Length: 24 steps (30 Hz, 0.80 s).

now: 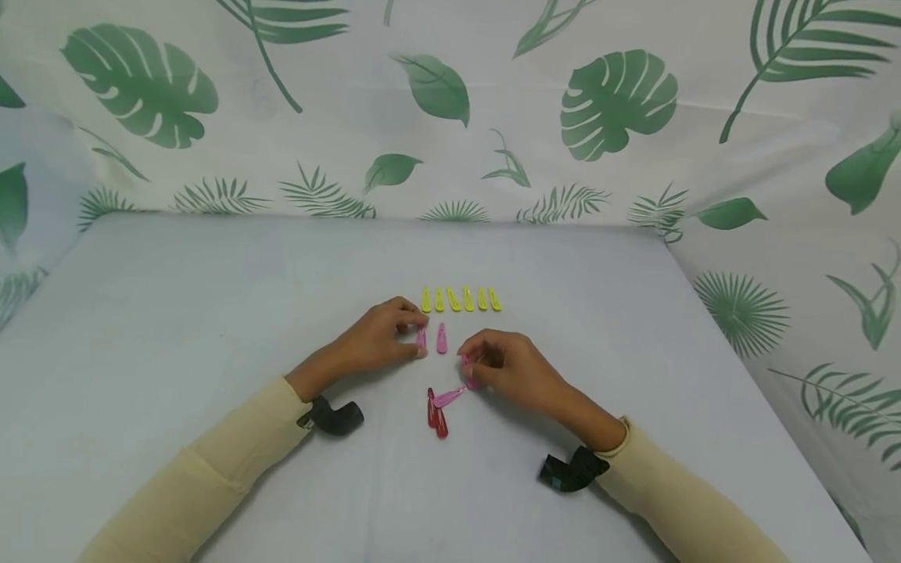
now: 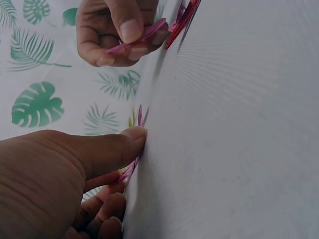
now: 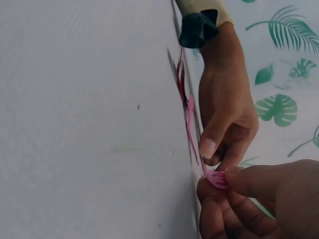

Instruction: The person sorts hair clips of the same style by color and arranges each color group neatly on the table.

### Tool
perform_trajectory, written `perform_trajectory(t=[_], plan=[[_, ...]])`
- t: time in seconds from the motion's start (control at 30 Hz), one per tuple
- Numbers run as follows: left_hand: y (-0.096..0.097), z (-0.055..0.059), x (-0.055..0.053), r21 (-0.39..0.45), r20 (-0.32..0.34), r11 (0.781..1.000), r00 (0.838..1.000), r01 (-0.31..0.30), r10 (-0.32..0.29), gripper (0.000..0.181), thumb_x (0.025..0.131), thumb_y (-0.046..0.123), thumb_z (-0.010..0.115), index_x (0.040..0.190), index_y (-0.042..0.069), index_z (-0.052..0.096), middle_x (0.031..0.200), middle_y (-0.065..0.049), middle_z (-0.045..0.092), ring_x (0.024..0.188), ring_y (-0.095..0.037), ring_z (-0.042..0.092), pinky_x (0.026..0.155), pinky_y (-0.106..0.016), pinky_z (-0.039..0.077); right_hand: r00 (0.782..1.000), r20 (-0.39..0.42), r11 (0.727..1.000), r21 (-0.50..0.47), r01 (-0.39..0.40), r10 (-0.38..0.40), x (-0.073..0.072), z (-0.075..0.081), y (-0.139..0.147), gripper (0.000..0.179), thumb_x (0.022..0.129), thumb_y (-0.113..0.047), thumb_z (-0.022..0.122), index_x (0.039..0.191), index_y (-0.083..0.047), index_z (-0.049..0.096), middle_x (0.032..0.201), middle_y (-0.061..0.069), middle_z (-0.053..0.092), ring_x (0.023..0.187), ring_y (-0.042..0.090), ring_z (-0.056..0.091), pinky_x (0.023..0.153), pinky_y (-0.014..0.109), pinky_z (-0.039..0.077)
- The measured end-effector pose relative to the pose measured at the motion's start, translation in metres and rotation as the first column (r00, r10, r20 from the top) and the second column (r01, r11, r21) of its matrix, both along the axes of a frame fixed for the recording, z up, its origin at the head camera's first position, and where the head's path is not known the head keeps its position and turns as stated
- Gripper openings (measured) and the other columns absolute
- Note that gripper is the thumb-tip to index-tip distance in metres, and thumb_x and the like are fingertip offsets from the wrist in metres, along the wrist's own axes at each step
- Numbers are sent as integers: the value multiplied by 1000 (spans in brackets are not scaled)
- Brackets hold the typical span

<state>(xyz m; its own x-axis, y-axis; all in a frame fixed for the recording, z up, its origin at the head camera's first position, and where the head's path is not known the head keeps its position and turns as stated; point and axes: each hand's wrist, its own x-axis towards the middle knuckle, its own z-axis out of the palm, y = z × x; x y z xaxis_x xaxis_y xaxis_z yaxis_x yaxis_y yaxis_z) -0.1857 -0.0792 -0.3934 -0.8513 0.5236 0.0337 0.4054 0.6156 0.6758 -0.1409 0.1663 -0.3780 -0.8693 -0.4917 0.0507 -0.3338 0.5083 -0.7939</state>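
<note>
My left hand (image 1: pixel 380 336) holds a pink snap hair clip (image 1: pixel 421 341) at its two ends, thumb on the near end and fingertips on the far end, down at the table. Just right of it another pink clip (image 1: pixel 441 338) lies by itself. Between thumb and fingers, my right hand (image 1: pixel 512 366) pinches a third pink clip (image 3: pixel 216 178), raised off the cloth in the left wrist view. Nearer to me, a loose pink clip (image 1: pixel 449 397) lies slanted against two red clips (image 1: pixel 441 423), which overlap each other.
Beyond the hands, several yellow hair clips (image 1: pixel 454 299) form a side-by-side row. A pale cloth (image 1: pixel 176 313) covers the table. Leaf-printed sheeting (image 1: pixel 493 102) hangs behind and at the sides. Each wrist wears a black camera (image 1: pixel 573 469).
</note>
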Motion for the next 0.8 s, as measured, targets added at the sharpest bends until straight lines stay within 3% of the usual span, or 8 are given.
perform_trajectory(t=[0.43,0.8], plan=[[0,2,1,7,18,1000,1000,1,-1,46,86,19,77,128,5,64,121,-7,55,102,-19,52,90,-34,45,998,34,998,0,62,-62,-16,3,3,13,87,2,69,99,-4,67,88,5,66,70,18,63,65,31,53],[0,0,0,13,16,1000,1000,1,-2,45,86,19,77,127,5,65,121,-7,55,102,-18,52,89,-33,46,998,-30,998,-12,54,-54,-34,0,-1,14,86,3,70,99,0,67,83,4,64,72,19,58,65,28,50]])
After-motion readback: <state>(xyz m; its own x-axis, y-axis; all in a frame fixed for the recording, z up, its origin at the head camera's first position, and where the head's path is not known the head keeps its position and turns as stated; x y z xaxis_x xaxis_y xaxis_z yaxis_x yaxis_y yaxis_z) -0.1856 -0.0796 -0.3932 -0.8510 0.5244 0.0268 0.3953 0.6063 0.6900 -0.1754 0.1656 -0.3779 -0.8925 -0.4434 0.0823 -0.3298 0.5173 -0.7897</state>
